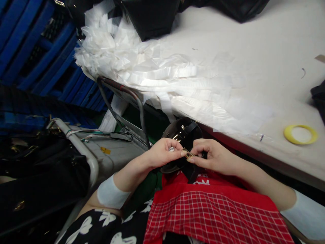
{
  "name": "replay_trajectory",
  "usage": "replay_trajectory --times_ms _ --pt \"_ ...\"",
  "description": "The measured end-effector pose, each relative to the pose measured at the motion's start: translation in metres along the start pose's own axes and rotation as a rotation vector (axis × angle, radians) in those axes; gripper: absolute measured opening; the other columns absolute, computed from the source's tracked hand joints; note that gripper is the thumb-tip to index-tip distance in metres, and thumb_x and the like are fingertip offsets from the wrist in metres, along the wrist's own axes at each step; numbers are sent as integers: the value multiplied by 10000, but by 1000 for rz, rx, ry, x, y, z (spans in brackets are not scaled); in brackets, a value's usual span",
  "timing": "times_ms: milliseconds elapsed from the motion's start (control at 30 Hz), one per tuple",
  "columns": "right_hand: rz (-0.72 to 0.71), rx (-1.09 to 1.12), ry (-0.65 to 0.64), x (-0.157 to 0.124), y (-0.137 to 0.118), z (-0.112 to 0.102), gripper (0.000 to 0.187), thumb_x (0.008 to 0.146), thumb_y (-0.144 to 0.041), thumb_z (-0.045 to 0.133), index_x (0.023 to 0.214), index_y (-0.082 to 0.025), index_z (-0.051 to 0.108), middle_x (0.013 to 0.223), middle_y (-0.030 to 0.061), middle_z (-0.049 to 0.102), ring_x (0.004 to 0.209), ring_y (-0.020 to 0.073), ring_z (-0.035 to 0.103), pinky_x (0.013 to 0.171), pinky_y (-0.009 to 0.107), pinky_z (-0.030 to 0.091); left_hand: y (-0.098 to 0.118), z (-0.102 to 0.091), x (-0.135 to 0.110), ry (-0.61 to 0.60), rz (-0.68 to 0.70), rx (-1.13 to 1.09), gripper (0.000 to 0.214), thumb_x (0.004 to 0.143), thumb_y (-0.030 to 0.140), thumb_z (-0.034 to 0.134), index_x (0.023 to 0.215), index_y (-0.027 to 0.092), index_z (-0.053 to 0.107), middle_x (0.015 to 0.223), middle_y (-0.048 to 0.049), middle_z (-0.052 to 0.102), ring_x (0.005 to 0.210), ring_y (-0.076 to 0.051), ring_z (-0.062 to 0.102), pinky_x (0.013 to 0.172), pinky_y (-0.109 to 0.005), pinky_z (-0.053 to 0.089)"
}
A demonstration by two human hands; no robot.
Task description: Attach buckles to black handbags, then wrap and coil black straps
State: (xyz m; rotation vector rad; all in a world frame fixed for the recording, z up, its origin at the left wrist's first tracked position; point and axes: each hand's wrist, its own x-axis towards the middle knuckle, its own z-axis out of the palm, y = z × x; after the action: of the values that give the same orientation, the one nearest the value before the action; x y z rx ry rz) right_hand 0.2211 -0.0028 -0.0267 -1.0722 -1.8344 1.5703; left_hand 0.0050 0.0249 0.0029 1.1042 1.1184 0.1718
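My left hand [169, 153] and my right hand [207, 153] meet above my lap. Between their fingertips they pinch a small gold-coloured metal buckle [188, 154], its exact shape partly covered by the thumbs. Something whitish and small shows in the curl of my left fingers; I cannot make out what it is. Right behind and under the hands rests a black bag [169, 130] with gold-coloured fittings and a strap. The hands hide much of the bag.
A white table [266, 51] runs along the far side, with a heap of white plastic film [122, 57], black bags [152, 17] and a yellow tape roll [300, 134]. At left stands a metal-framed cart [93, 162] beside more black bags [45, 179]. Blue crates [33, 44] are stacked behind.
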Motion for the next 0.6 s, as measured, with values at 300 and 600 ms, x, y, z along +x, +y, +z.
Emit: replay_trajectory --times_ms 300,600 --pt "17 92 10 1 -1 -3 261 863 -379 649 708 -172 680 694 9 577 646 118 531 621 264 408 4 -7 -6 -67 74 -28 450 829 496 651 1004 91 733 541 44 479 427 -39 348 404 -172 215" --pt "24 65 -11 1 0 -1 245 854 -371 662 718 -171 699 703 12 578 651 119 534 621 259 415 1 -14 -5 -79 70 83 417 833 469 650 979 89 745 571 13 552 445 -48 380 406 -166 257"
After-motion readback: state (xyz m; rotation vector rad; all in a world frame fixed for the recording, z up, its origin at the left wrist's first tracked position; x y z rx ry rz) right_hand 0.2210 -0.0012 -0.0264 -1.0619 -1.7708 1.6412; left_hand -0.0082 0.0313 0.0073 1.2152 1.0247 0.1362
